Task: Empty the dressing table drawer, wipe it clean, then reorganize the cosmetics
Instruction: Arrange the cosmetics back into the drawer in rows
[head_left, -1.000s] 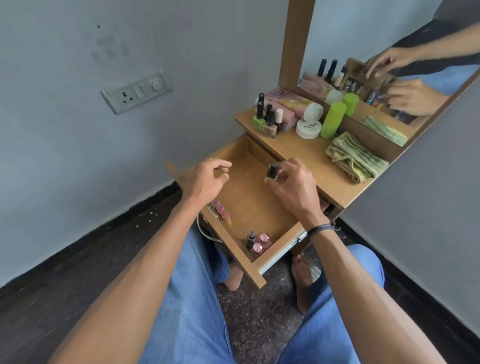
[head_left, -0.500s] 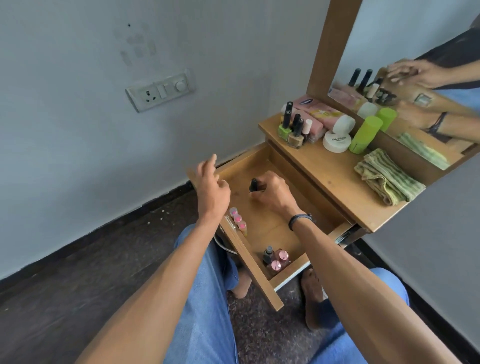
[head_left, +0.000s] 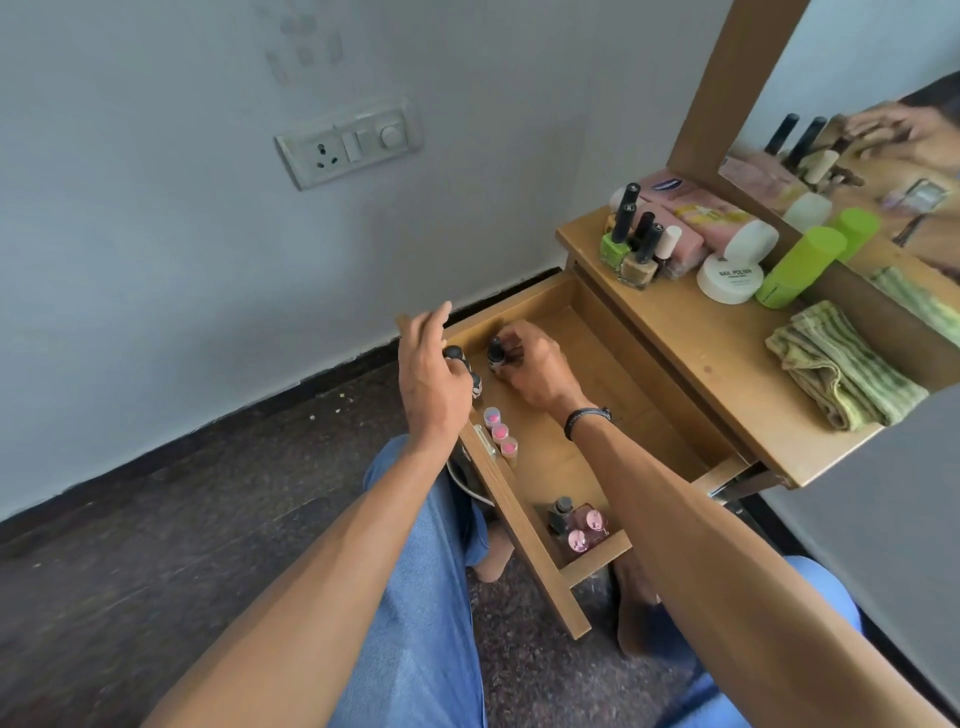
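Restocking step, I judge: right hand (head_left: 535, 371) fingers pinch a dark-capped bottle (head_left: 496, 356) in the drawer (head_left: 623, 395); left hand (head_left: 431, 379) fingers unclear. Next: seat it upright.

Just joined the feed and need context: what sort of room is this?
Likely a bedroom dressing corner: a wooden dressing table with a mirror, nail polish bottles on top, and an open drawer holding cosmetics.

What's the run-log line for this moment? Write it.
step: reorganize | right hand: pinches black-capped bottle, drawer far corner | left hand: by dark caps, grip unclear
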